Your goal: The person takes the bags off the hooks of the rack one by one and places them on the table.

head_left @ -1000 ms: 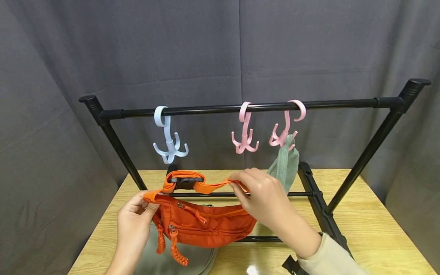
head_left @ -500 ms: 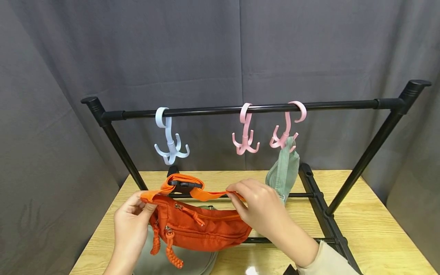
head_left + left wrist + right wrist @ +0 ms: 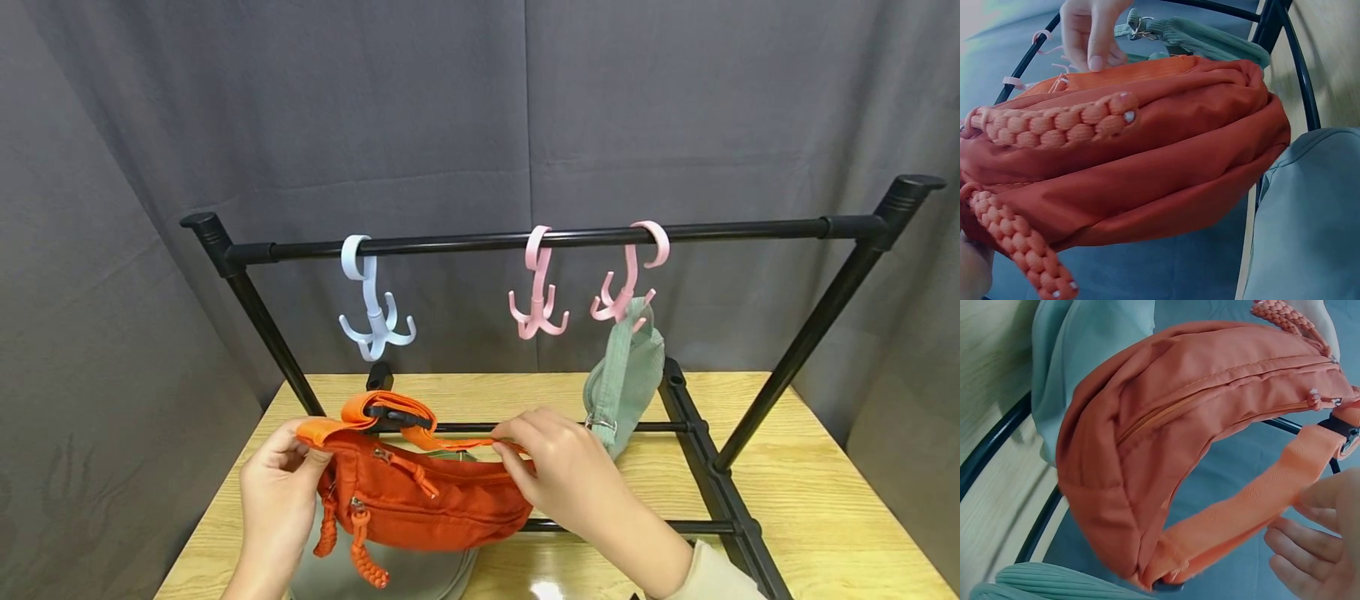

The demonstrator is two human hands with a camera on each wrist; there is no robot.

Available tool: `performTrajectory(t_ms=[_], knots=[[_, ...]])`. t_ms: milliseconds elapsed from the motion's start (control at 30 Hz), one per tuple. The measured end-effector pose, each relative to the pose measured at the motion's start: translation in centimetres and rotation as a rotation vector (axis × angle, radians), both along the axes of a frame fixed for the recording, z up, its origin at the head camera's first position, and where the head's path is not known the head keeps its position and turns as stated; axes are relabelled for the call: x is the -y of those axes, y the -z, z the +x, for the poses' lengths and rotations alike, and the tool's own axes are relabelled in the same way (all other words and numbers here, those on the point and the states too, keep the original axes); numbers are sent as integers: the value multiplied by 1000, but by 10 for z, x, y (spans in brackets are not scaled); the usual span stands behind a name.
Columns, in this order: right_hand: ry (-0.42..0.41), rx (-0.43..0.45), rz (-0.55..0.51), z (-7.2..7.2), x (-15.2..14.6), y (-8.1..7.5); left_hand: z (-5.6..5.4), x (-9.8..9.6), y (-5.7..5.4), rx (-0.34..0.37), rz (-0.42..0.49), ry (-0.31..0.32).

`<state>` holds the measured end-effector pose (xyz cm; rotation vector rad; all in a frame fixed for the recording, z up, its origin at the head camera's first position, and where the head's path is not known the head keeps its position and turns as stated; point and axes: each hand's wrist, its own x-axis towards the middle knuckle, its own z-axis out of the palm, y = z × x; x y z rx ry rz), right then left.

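An orange waist bag (image 3: 435, 504) with braided zipper pulls is held up in front of the rack in the head view. My left hand (image 3: 281, 492) pinches its left end, where the strap joins the body. The strap (image 3: 457, 443) loops above the bag, with a black buckle (image 3: 399, 417) near its left part. My right hand (image 3: 562, 462) pinches that strap between thumb and fingers toward the right end. In the right wrist view the strap (image 3: 1241, 506) runs taut from the bag's end to the buckle. The bag hangs level, zippers facing me.
A black rack bar (image 3: 450, 243) carries a pale blue hook (image 3: 375, 321) and two pink hooks (image 3: 538, 304). From the right pink hook (image 3: 622, 292) hangs a green bag (image 3: 626, 379). A grey-green bag (image 3: 390, 571) lies on the wooden table (image 3: 832, 500) beneath the orange one.
Both hands and the waist bag have moved slightly left and lower. The strap's loop and buckle have sunk toward the bag. The hanging green bag has turned a little.
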<state>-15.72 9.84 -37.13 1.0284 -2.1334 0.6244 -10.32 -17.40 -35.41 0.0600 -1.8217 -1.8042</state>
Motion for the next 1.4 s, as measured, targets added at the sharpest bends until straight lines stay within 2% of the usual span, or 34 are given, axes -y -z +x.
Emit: performTrajectory(t_ms=[233, 433, 700, 933, 1100, 1267, 1400], knots=[[12, 54, 28, 3, -1, 11, 2, 3, -2, -15, -1, 11], [21, 79, 96, 8, -5, 25, 2, 4, 0, -46, 5, 44], [33, 119, 128, 14, -13, 45, 4, 4, -3, 20, -11, 5], [46, 168, 95, 18, -20, 58, 4, 2, -3, 7, 2, 20], [51, 256, 52, 20, -25, 66, 3, 4, -4, 23, 4, 33], [63, 366, -6, 23, -29, 74, 1, 5, -4, 50, 5, 18], [66, 454, -53, 26, -29, 79, 1, 7, -5, 43, 46, 10]])
